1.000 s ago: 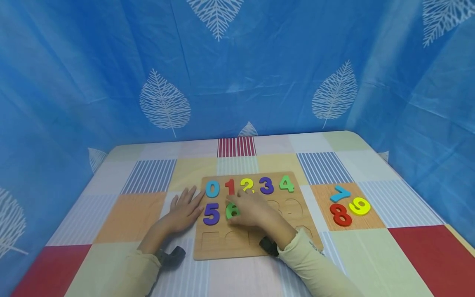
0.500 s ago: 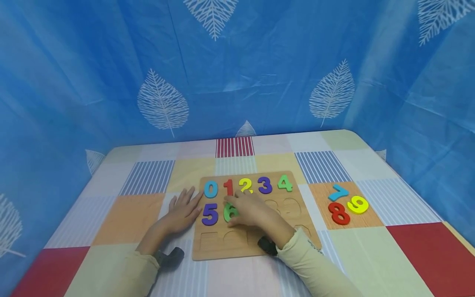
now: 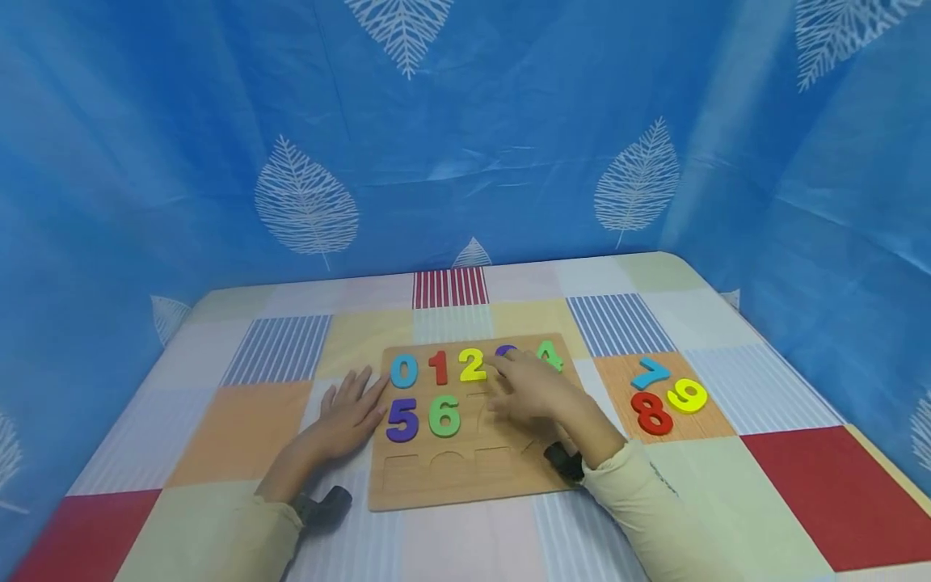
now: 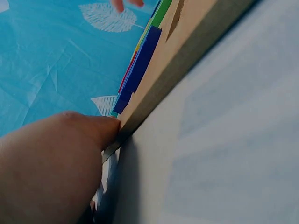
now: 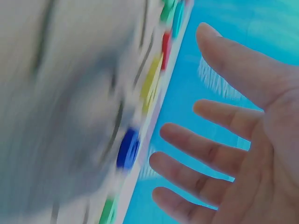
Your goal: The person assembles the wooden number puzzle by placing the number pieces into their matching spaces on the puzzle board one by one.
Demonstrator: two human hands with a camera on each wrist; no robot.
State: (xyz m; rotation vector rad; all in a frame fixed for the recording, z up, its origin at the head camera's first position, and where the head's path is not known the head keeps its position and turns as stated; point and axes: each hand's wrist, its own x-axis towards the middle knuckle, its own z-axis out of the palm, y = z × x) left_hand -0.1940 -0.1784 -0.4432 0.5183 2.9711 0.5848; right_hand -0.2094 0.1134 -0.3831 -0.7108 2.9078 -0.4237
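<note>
While the left hand (image 3: 349, 416) lies spread, its fingertips along the left edge of a wooden board (image 3: 429, 449) at the lower centre of the head view, the right hand (image 3: 534, 386) is held over the board's right part, fingers apart and loosely bent. Along the board's top row, from left to right, sit a blue 0 (image 3: 395, 372), a red 1 (image 3: 440, 369), a yellow 2 (image 3: 473, 376), a purple piece (image 3: 507, 350) mostly hidden by the right hand, and a green 4 (image 3: 550, 356), partly covered; below them are a purple 5 (image 3: 405, 416) and a green 6 (image 3: 435, 415), with outlined recesses (image 3: 494, 465) lower still. Right of centre, a blue 7 (image 3: 650, 378), a red 8 (image 3: 650, 412) and a yellow 9 (image 3: 700, 398) lie close together on the patchwork tablecloth (image 3: 473, 541). A blue backdrop (image 3: 451, 97) with white leaf shapes (image 3: 307, 198) fills the upper frame. From the left wrist, the board slants to the upper right; the left hand touches its edge at lower left, near the purple 5, and 2 fingertips of the right hand show at the top. From the right wrist, coloured pieces line the blurred board around the centre, and the right hand fills the right side, thumb and 4 fingers well separated, apart from the pieces.
</note>
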